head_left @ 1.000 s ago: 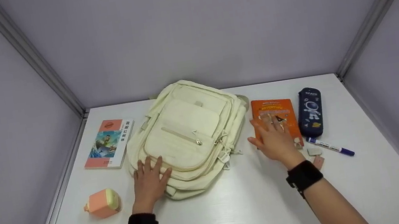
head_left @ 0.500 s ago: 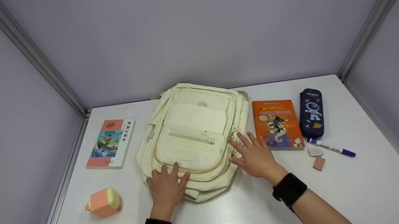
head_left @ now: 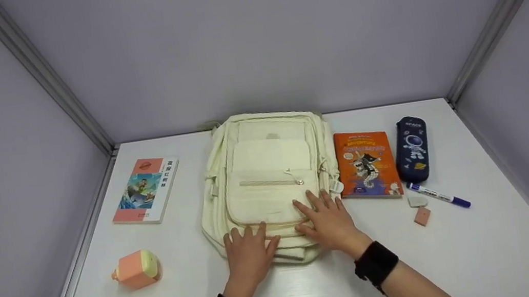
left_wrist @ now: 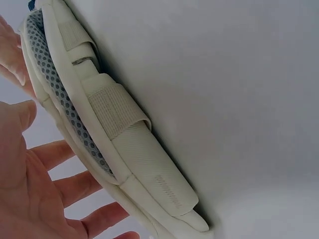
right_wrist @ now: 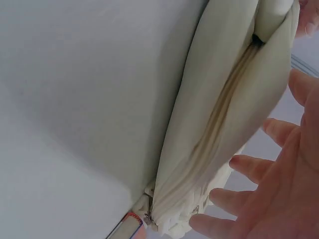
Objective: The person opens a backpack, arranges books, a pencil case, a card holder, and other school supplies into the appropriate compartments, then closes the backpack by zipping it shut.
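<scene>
A cream backpack (head_left: 271, 158) lies flat on its back in the middle of the white table, zipped front pocket facing up. My left hand (head_left: 250, 254) touches its near edge with spread fingers. To the right, my right hand (head_left: 331, 222) rests on the lower right corner of the backpack, fingers straight and spread. In the left wrist view the fingers (left_wrist: 79, 186) lie along the bag's edge, beside a padded strap with grey mesh (left_wrist: 65, 94). The right wrist view shows the fingertips (right_wrist: 239, 162) at the soft side of the bag.
An orange book (head_left: 368, 165) lies close to the bag's right side, with a navy astronaut pencil case (head_left: 412, 148), a blue-capped marker (head_left: 438, 195) and two small erasers (head_left: 422, 216) beyond. At left are a pink-and-white book (head_left: 146, 191) and a peach-and-yellow boxy bottle (head_left: 136, 269).
The backpack has turned from slanted to nearly straight and shifted right. My left hand has moved right along its edge; my right hand has come from over the orange book onto the bag.
</scene>
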Tool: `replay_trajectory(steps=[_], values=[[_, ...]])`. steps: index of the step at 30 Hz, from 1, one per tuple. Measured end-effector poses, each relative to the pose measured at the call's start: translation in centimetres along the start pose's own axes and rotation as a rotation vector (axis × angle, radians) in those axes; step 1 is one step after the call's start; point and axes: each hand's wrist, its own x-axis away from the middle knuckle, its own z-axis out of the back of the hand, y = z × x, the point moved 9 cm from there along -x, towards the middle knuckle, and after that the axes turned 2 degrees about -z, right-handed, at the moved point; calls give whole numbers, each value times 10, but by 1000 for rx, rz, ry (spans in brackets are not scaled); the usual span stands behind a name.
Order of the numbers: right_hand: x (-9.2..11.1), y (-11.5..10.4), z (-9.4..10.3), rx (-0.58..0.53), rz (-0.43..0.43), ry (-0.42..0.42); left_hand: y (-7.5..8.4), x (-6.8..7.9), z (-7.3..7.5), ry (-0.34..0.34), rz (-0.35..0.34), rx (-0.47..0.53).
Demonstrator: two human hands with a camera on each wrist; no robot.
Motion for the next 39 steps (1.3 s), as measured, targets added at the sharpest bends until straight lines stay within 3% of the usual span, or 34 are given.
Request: replay_trajectory(steps=[6,11,19,24,31,39], values=[[6,10,-3,-39,41,14,16,6,-2,-19,-26,23],[11,26,-1,-73,91,48,25,10,3,8,-103,58],[12,39,-3,-93,112,38,13,8,9,47,-153,226],[6,29,-7,-94,103,34,-4,6,2,4,-101,248],[-11,10,-16,-94,70,14,-26,-5,-18,-155,6,239],[-19,-4,-13,-227,143,-88,-61,-17,-31,-254,100,383]])
